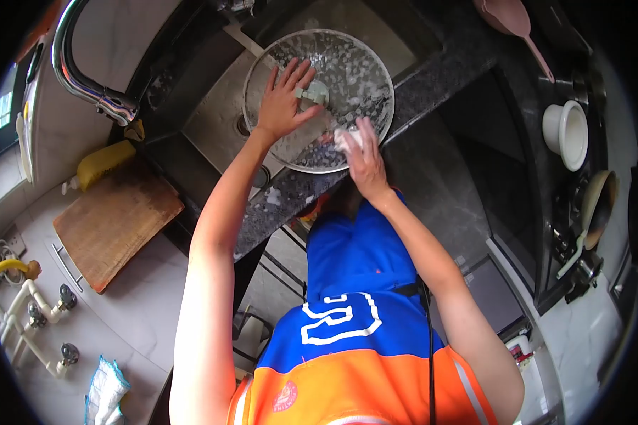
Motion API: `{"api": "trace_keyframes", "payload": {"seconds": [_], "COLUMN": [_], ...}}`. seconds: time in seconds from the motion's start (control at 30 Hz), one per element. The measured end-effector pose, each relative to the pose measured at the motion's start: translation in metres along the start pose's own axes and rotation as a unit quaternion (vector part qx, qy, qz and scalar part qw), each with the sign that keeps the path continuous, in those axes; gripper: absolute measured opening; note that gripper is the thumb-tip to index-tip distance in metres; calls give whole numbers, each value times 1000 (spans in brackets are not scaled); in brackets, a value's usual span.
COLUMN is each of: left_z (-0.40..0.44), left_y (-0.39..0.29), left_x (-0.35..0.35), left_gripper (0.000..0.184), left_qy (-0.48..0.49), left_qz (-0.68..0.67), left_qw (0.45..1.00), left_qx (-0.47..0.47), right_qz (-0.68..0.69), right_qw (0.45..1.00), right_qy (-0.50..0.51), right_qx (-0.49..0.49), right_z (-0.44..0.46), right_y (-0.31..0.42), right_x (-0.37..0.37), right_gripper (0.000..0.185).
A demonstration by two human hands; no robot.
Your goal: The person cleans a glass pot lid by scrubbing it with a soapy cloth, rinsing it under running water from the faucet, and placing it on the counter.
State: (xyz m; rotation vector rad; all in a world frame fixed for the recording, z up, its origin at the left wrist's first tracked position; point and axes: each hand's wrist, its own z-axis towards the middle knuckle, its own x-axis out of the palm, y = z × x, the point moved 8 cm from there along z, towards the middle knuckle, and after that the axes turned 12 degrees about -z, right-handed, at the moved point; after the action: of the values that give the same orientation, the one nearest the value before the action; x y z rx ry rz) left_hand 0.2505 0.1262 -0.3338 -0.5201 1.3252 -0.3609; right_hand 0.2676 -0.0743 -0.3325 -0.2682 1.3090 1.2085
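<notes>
1. From the head view I look down on a kitchen corner: a dark speckled stone counter [301, 202] around a metal sink [216, 113], with a curved chrome tap [67, 60] at the far left.
2. A large round see-through glass lid [354, 67] with a thin metal rim lies over the sink, its near edge by the counter's front edge. White suds spot it, and a pale greenish knob [315, 93] sits near its middle.
3. My left hand [282, 103] is wide open, fingers spread, over the lid's left part, with the thumb just beside the knob. I see nothing gripped in it; whether the palm touches the glass, I cannot tell.
4. My right hand [365, 159] is at the lid's near right part, slightly blurred, fingers loosely bent around a small white sudsy wad [345, 139]. How firmly it grips, I cannot tell.
5. To the left I have a yellow bottle [106, 164] lying beside a brown wooden board [117, 227]. On the right are a white round bowl [566, 134], tipped on its side, and, farther off, a pink plastic ladle [510, 18].
</notes>
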Motion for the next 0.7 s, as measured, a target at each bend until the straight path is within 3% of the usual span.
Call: {"api": "trace_keyframes", "payload": {"seconds": [0.03, 0.13, 0.23, 0.4, 0.47, 0.53, 0.6, 0.7], "left_z": [4, 2, 4, 4, 3, 3, 4, 4], "left_y": [1, 3, 3, -1, 1, 0, 2, 2], "left_x": [-1, 2, 2, 2, 2, 6, 4, 4], "left_gripper": [75, 76, 78, 78, 79, 79, 79, 78], "left_qy": [-1, -14, -12, 12, 11, 12, 10, 10], "left_qz": [4, 8, 10, 1, 4, 2, 7, 2], "left_qw": [1000, 999, 1000, 1000, 1000, 1000, 1000, 999], "left_qx": [1, -28, -17, -26, -25, -25, -27, -34], "right_qz": [-19, -27, -34, -62, -63, -70, -63, 3], "right_qw": [1000, 996, 993, 996, 997, 995, 995, 998], "right_qy": [2, -49, -51, 63, 40, 13, -16, 44], "right_qx": [-19, 75, 97, -33, -14, 71, 77, -45], "right_z": [14, 71, 96, 44, 65, 109, 125, 83], "right_y": [-3, -44, -54, 8, -11, -39, -45, -2], "right_x": [1, -2, 2, 10, 12, 11, 11, 16], "right_gripper": [38, 36, 35, 41, 37, 33, 34, 39]}}
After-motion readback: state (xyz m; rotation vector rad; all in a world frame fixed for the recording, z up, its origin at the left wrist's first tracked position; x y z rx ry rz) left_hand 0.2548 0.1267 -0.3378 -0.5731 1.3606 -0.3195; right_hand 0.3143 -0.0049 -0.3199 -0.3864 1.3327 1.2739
